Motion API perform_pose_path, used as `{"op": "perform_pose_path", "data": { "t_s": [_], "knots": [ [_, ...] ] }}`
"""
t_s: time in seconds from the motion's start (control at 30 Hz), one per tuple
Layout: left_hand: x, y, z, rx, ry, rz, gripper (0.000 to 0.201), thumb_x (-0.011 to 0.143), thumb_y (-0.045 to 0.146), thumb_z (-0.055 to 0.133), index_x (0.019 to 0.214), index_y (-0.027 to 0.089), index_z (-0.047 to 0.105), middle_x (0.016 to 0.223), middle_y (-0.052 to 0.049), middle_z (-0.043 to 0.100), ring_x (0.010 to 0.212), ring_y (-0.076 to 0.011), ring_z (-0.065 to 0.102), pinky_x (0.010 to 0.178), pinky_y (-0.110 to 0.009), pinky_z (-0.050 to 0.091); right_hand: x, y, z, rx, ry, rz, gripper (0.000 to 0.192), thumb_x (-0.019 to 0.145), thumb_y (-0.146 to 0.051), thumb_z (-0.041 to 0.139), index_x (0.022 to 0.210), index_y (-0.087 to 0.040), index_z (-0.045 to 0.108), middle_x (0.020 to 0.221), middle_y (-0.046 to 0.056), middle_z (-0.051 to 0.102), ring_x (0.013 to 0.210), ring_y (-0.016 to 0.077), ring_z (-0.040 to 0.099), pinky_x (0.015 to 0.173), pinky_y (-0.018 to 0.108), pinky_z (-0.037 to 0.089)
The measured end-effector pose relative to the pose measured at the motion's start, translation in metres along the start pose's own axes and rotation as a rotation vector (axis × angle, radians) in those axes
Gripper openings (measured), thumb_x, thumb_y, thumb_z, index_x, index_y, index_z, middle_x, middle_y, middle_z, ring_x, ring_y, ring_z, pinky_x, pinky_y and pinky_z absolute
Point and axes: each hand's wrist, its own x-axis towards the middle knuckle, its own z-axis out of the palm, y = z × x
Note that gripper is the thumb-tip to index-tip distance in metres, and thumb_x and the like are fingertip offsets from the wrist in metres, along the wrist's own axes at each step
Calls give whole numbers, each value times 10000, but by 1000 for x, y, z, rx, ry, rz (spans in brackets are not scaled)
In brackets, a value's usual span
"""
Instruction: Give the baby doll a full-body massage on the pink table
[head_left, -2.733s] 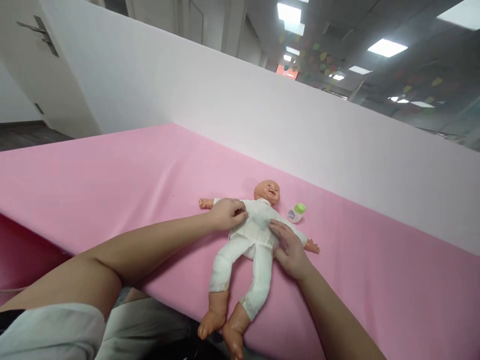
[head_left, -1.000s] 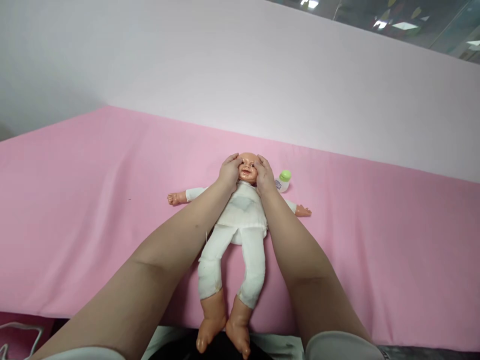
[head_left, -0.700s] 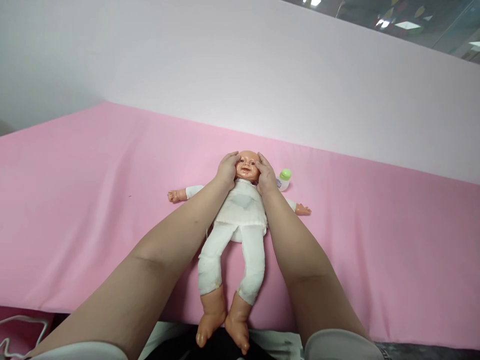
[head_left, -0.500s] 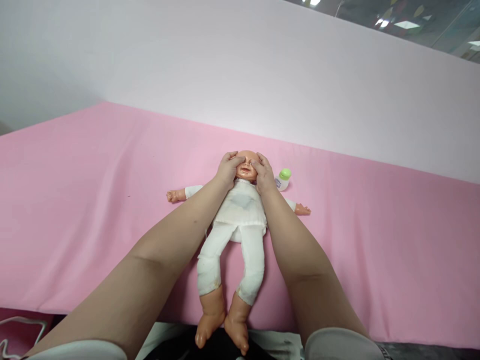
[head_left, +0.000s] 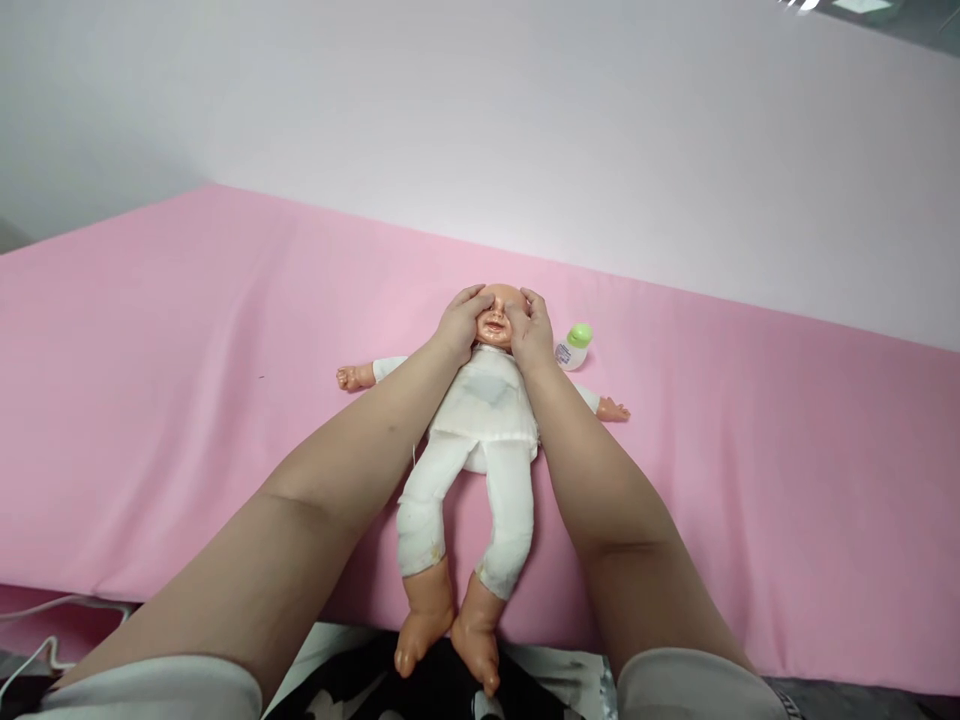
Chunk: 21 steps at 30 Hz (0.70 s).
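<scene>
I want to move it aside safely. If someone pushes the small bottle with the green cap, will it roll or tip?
The small bottle seems to lie on its side on the pink cloth, so it would probably roll rather than tip. It looks like light plastic, so a slight nudge may shift it. The soft cloth might slow any rolling.

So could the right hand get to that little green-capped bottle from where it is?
Probably yes. The right hand rests on the doll's head, and the bottle lies just beside it on the pink sheet, with nothing between them.
</scene>
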Motion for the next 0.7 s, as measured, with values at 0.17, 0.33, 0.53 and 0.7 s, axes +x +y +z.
{"op": "perform_pose_path", "data": {
  "t_s": [0.17, 0.33, 0.53, 0.7],
  "knots": [
    [4, -4, -5, -18, -40, 30, 490, 777, 324, 766, 1230, 168, 665, 1130, -99, 749, 1109, -294, 735, 1078, -472, 560, 1, -2, -4, -46, -42, -58, 595, 894, -539, 719, 1388, -247, 561, 1475, 86, 599, 1409, 260, 555, 1285, 467, 378],
    [6, -6, -6, -19, -41, 34, 440, 823, 303, 745, 1236, 174, 669, 1126, -84, 750, 1123, -278, 739, 1092, -467, 555, 0, -3, -3, -28, -49, -47, 600, 894, -541, 717, 1390, -248, 552, 1454, 84, 589, 1420, 268, 536, 1281, 474, 360],
    [-1, -2, -4, -6, -30, 8, 602, 738, 267, 846, 1300, 173, 651, 1065, -78, 767, 1033, -297, 765, 1032, -491, 599, -2, -4, 2, -43, 30, -21, 639, 839, -519, 792, 1359, -229, 562, 1400, 94, 631, 1311, 263, 615, 1222, 461, 442],
    [0, -2, -3, 5, -30, 27, 523, 743, 296, 805, 1227, 167, 653, 1056, -86, 748, 1039, -289, 743, 1032, -477, 581, 0, 2, -1, -35, -10, -26, 597, 907, -565, 733, 1382, -241, 574, 1418, 85, 641, 1339, 252, 613, 1249, 469, 430]
  ]
}}
